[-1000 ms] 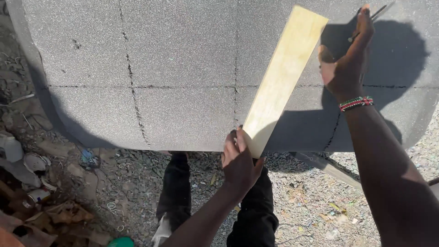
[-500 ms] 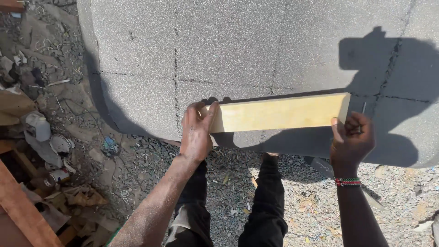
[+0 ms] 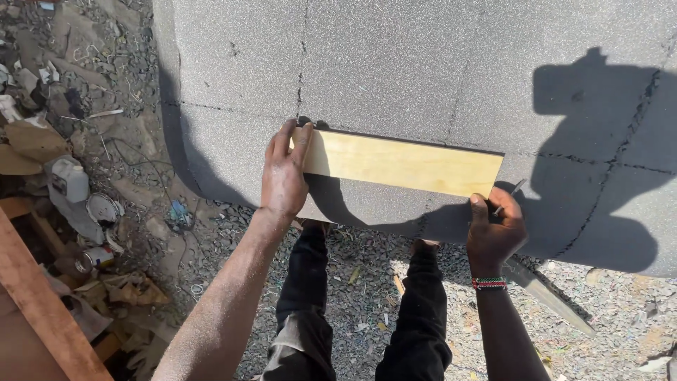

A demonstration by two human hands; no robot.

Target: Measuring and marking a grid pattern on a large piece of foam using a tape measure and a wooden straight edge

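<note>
Pale wood, a flat plank [image 3: 402, 164], lies across the grey slab [image 3: 437, 63] close to its near edge, slanting slightly down toward the right. The left hand [image 3: 285, 176] presses flat on the plank's left end, fingers spread and pointing away from the person, not gripping. The right hand [image 3: 493, 229] sits at the plank's lower right corner, thumb against the wood, fingers curled around a thin pencil-like tool [image 3: 509, 197] whose tip touches the slab just beside the plank. Hands are well apart, one at each end. Dark cracks divide the slab into panels. Beneath its near edge stand the person's legs [image 3: 367, 310] in black trousers on gravel. Scrap and cans [image 3: 92, 212] lie beyond the slab's left edge.
</note>
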